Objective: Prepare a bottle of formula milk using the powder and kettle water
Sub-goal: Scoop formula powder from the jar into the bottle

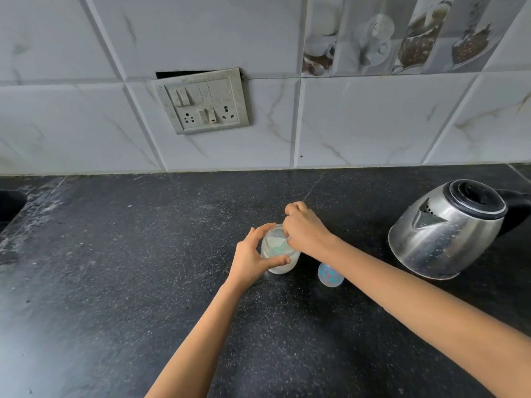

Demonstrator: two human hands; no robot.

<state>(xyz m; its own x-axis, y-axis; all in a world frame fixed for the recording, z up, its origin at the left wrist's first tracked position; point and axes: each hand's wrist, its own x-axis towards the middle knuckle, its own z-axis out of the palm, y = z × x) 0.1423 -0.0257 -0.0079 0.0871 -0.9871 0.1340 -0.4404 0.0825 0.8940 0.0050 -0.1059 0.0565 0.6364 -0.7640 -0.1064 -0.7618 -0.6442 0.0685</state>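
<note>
Left hand (253, 257) grip wraps powder jar (284, 269) to steady it; right hand (304, 228) grip pinches scoop (283, 242) dipped inside.

On the countertop (115, 254) the powder jar (291, 264) stands near the middle, the baby bottle (330, 275) just beside it to the right and a little nearer; the kettle (445, 228) sits well apart at the right, the switchboard (201, 101) on the wall behind
</note>
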